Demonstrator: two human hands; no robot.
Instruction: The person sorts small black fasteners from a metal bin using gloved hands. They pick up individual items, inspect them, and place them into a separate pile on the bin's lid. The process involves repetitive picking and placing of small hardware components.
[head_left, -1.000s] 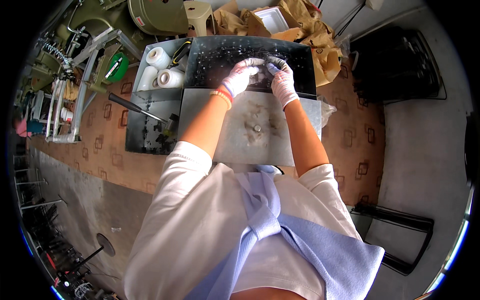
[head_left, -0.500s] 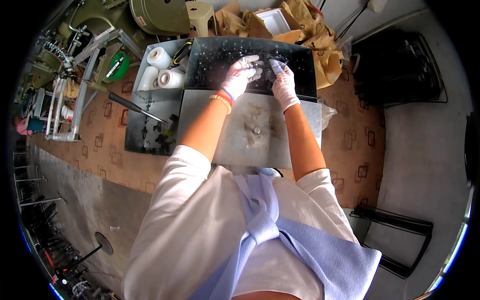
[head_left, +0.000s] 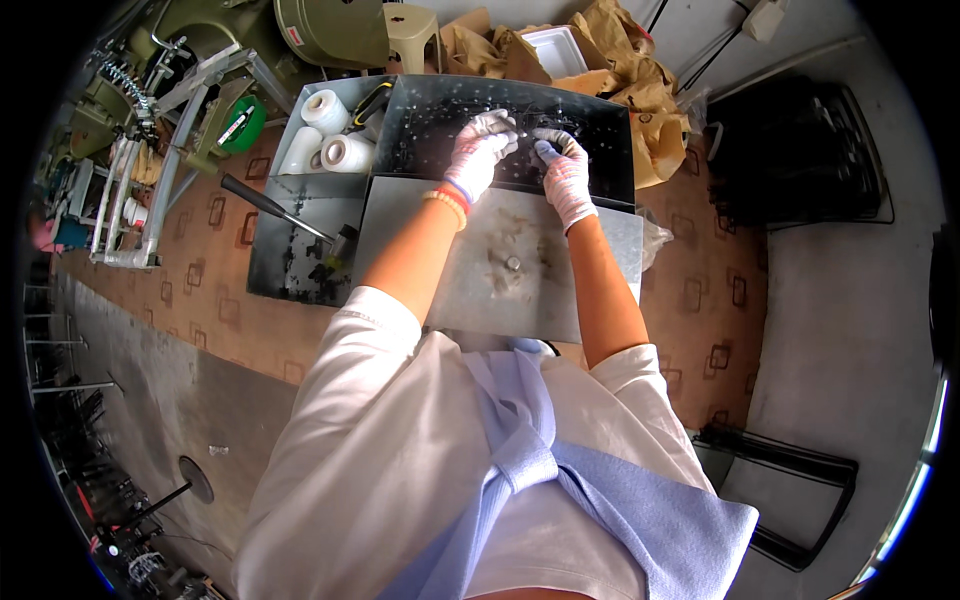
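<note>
Both hands wear whitish work gloves and hover over a dark metal bin (head_left: 430, 130) strewn with small black pieces. My left hand (head_left: 480, 155), with beaded bracelets at its wrist, has its thumb and fingers closed toward the right. Something tiny seems to sit at its fingertips, too small to name. My right hand (head_left: 566, 178) is a short gap away, its fingers bent inward toward the left ones; what they pinch, if anything, cannot be made out. Below the hands lies a bare metal plate (head_left: 460, 270) with brown smudges and a small round metal peg (head_left: 514, 263).
A left compartment holds white rolls (head_left: 347, 154) and a yellow-black cutter (head_left: 372, 104). A hammer (head_left: 285, 215) leans in the compartment below. Brown paper and cardboard (head_left: 655, 140) lie behind on the right. Machinery and a green bowl (head_left: 242, 128) stand left; dark frames (head_left: 800, 150) lean at right.
My right hand's fingers have bent and turned toward my left hand. My left hand stays in nearly the same place, its fingertips now drawn closer together. The whole view has shifted slightly.
</note>
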